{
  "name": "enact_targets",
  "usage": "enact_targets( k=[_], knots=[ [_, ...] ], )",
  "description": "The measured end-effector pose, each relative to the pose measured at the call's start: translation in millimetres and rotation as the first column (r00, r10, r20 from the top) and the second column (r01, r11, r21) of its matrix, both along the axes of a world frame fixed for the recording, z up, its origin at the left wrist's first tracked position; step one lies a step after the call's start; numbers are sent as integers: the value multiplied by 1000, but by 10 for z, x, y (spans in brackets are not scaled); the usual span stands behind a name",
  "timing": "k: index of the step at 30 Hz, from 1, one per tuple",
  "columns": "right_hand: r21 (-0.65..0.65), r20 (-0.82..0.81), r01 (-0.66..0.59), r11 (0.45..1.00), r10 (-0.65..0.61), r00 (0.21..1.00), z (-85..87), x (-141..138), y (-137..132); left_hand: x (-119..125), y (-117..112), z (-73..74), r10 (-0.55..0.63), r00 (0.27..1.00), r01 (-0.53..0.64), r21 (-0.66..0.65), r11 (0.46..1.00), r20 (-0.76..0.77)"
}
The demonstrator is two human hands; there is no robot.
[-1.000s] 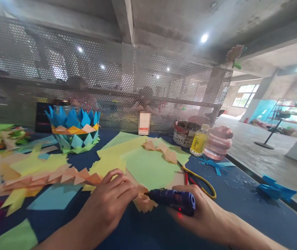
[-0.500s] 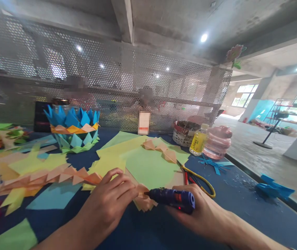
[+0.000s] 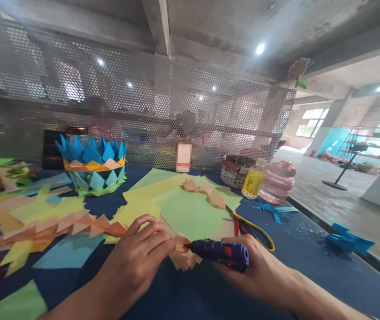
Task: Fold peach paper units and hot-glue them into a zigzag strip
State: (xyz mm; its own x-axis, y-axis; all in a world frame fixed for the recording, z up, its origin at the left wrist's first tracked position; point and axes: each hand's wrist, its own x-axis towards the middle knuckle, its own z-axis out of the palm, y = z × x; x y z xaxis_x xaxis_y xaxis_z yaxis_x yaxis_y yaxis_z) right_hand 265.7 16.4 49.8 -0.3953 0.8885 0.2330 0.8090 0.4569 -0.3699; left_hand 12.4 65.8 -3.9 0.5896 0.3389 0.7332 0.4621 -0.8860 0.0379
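Observation:
My right hand (image 3: 260, 271) grips a dark blue glue gun (image 3: 221, 253) lying level, its nozzle touching a small stack of folded orange paper pieces (image 3: 183, 255). My left hand (image 3: 139, 260) presses its curled fingers down on the left side of that stack. A long chain of folded orange triangles (image 3: 66, 224) runs leftward from under my left hand across the dark blue table (image 3: 310, 258).
Green and yellow paper sheets (image 3: 190, 209) lie ahead, with yellow-handled scissors (image 3: 253, 229) to their right. A blue, orange and green paper crown basket (image 3: 93, 171) stands at back left. A yellow bottle (image 3: 252, 181), a pink bottle (image 3: 278, 182) and a woven basket (image 3: 235, 171) stand before a perforated metal screen (image 3: 143, 111).
The glue gun has crept slightly leftward into the orange stack. Both hands stay almost in place.

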Motion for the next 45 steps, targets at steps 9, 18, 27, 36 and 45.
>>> enact_targets(
  k=[9,18,27,36,45],
  knots=[
    [-37,23,13,999,-12,1000,-17,-5,-16,15,-20,19,-26,1000,26,32,999,-5],
    [-142,66,-30,989,40,997,39,4,-9,11,-12,22,-5,1000,5,37,999,2],
    [-127,123,-19,992,34,992,35,54,-2,-22,-12,31,13,1000,-12,50,999,-11],
    [-69,165,11,998,0,986,57,57,-34,-24,-15,44,44,999,-45,58,997,10],
    [-55,187,8,998,3,982,50,103,-15,-38,-17,42,33,999,-34,57,998,22]
  ],
)
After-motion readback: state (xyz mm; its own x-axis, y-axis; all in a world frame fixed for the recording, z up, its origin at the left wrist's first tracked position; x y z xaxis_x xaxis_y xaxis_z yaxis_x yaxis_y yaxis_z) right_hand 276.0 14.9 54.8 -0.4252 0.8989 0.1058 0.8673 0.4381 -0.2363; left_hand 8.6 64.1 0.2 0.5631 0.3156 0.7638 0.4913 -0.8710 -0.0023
